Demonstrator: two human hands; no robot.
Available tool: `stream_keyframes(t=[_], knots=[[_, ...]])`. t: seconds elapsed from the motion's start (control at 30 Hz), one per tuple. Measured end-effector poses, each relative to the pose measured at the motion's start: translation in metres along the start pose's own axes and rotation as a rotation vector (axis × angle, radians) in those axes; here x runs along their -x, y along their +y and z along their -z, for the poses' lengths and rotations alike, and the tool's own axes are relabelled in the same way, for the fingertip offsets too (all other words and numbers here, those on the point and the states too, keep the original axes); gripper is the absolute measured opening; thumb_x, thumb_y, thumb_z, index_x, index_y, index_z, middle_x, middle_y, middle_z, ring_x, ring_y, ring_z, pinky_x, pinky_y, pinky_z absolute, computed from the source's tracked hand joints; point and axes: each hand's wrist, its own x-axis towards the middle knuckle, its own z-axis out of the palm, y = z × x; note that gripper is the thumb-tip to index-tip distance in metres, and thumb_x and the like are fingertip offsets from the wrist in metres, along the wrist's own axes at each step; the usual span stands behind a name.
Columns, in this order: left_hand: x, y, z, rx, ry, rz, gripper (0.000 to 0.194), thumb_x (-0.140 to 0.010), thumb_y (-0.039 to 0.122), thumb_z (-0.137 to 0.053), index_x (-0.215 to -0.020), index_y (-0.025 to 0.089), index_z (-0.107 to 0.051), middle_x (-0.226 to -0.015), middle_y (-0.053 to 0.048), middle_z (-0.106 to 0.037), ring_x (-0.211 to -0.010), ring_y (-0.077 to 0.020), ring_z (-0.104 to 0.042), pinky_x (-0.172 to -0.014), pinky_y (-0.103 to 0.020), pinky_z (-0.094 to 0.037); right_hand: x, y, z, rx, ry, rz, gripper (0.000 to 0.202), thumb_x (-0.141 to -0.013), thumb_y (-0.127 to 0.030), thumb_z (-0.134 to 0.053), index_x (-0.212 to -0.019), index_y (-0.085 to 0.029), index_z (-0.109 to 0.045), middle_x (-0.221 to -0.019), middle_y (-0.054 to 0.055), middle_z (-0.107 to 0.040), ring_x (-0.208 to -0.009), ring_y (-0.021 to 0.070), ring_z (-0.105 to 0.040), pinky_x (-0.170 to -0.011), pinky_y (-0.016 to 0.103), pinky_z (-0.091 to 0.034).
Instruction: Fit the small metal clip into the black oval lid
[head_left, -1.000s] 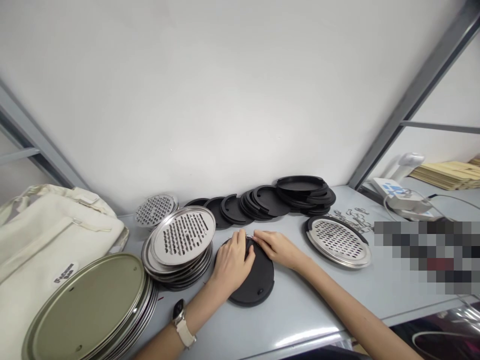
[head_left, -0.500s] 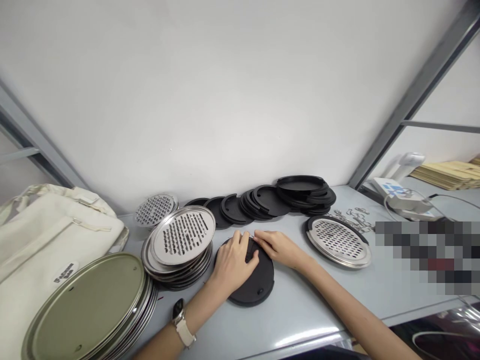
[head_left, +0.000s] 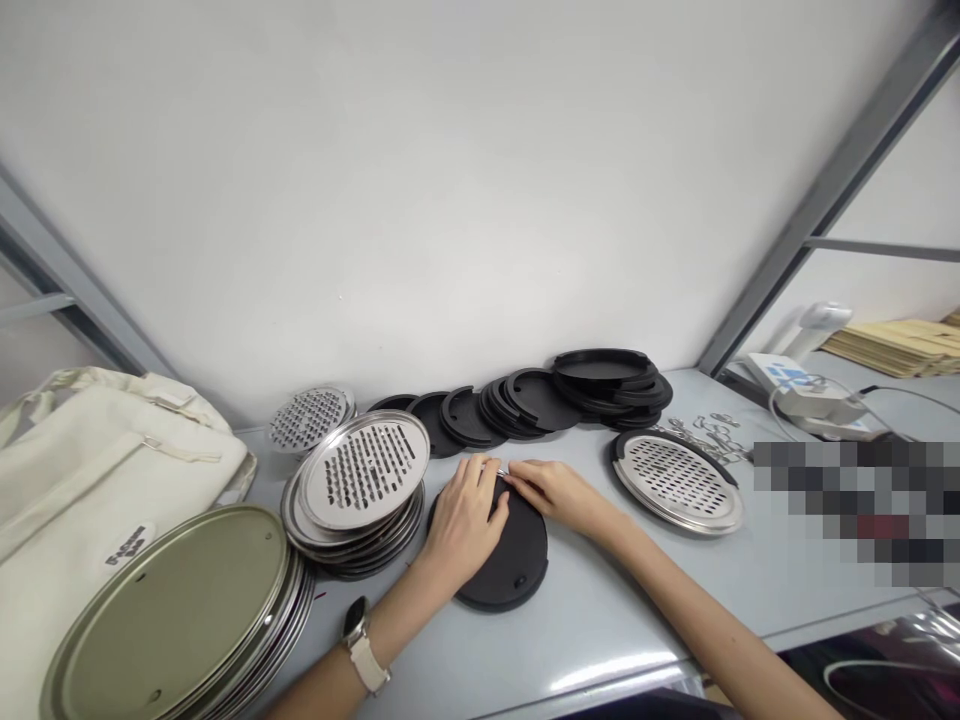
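A round black plastic disc (head_left: 501,555) with a raised rim lies on the table before me. My left hand (head_left: 466,515) rests over its upper left part, fingers curled at the far rim and thumb bent inward. Beside it, my right hand (head_left: 551,490) pinches a small shiny metal clip (head_left: 503,473) at that same rim. The fingertips partly hide the clip, so its exact shape is unclear. To the left stand stacked round metal grater plates (head_left: 373,470). On the right, another grater plate (head_left: 679,483) sits in a black holder.
Black discs (head_left: 551,400) lie in an overlapping row along the wall. Loose metal clips (head_left: 712,435) are scattered at the right. Olive oval trays (head_left: 176,610) and a cream bag (head_left: 97,480) fill the left. A white device (head_left: 806,395) stands at the far right.
My left thumb has moved up toward the far rim, and the left fingers have drawn slightly closer together. My right hand keeps its pinch in nearly the same place.
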Motion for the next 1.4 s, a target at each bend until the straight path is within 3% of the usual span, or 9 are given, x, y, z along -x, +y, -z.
stream_keyframes(t=[0.23, 0.93, 1.4], knots=[[-0.001, 0.0, 0.002, 0.026, -0.01, -0.06, 0.015, -0.088, 0.014, -0.049, -0.102, 0.019, -0.05, -0.097, -0.005, -0.054, -0.094, -0.0223, -0.051, -0.083, -0.039, -0.045, 0.0, 0.0, 0.0, -0.001, -0.002, 0.006, 0.025, -0.098, -0.029, -0.034, -0.078, -0.02, -0.048, -0.069, 0.0, -0.054, -0.06, 0.013, -0.051, -0.058, 0.022, -0.035], [-0.004, -0.01, -0.009, 0.159, -0.004, -0.055, 0.013, -0.087, 0.015, -0.052, -0.099, 0.019, -0.054, -0.094, -0.005, -0.058, -0.094, -0.0218, -0.053, -0.085, -0.039, -0.042, -0.002, 0.0, -0.002, -0.04, -0.039, -0.033, 0.025, -0.097, -0.028, -0.033, -0.077, -0.021, -0.047, -0.063, -0.002, -0.051, -0.055, 0.0121, -0.044, -0.057, 0.022, -0.032], [-0.005, -0.005, 0.0, 0.098, -0.038, -0.059, 0.01, -0.088, 0.016, -0.051, -0.096, 0.019, -0.055, -0.09, -0.003, -0.06, -0.09, -0.0208, -0.053, -0.083, -0.037, -0.039, -0.003, 0.001, -0.005, -0.096, 0.003, -0.053, 0.023, -0.096, -0.026, -0.033, -0.078, -0.021, -0.045, -0.062, -0.003, -0.047, -0.053, 0.0114, -0.04, -0.056, 0.022, -0.031]])
